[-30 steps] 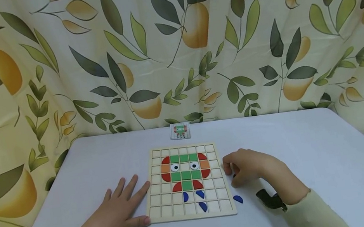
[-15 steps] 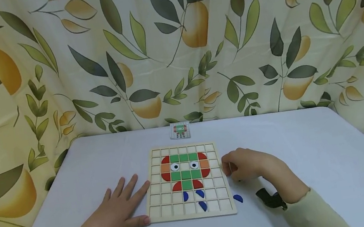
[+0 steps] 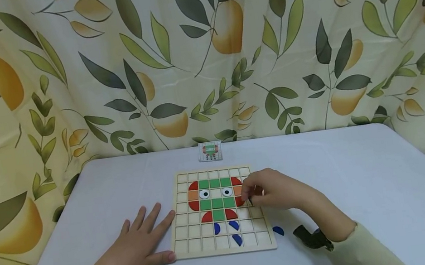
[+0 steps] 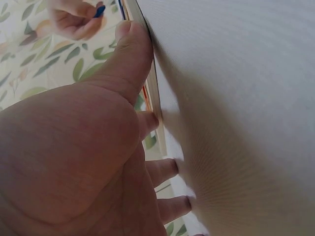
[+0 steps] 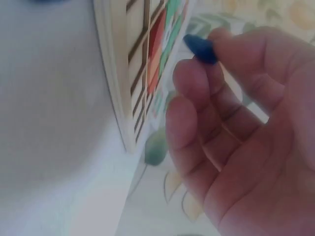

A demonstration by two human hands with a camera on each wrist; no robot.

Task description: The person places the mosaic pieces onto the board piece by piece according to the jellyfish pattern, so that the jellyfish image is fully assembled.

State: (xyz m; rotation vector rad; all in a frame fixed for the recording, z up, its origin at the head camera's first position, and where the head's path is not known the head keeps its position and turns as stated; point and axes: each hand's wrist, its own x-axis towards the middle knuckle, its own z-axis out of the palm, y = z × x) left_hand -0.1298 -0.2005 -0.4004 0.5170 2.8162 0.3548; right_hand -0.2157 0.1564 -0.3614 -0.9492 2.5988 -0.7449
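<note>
A wooden grid board [image 3: 197,253] lies on the table, bearing a face-like figure of green, red and orange tiles with two eye tiles [image 3: 204,194]. Below the figure sit blue half-round tiles [image 3: 217,228], two of them tilted in their cells. My right hand [image 3: 276,189] is over the board's right side, pinching another blue tile [image 5: 201,48] between thumb and fingertips. With fingers spread, my left hand [image 3: 139,248] rests on the table at the board's left edge; its thumb [image 4: 133,54] touches the board's side in the left wrist view.
One loose blue half-round tile [image 3: 278,230] lies on the table just right of the board. A small picture card [image 3: 210,151] showing a similar figure stands behind the board. A leaf-and-fruit patterned curtain [image 3: 202,61] hangs behind the white table [image 3: 345,163].
My right hand has lifted from the table beside the board and moved left over its right columns, carrying the blue tile. The left hand has stayed in place.
</note>
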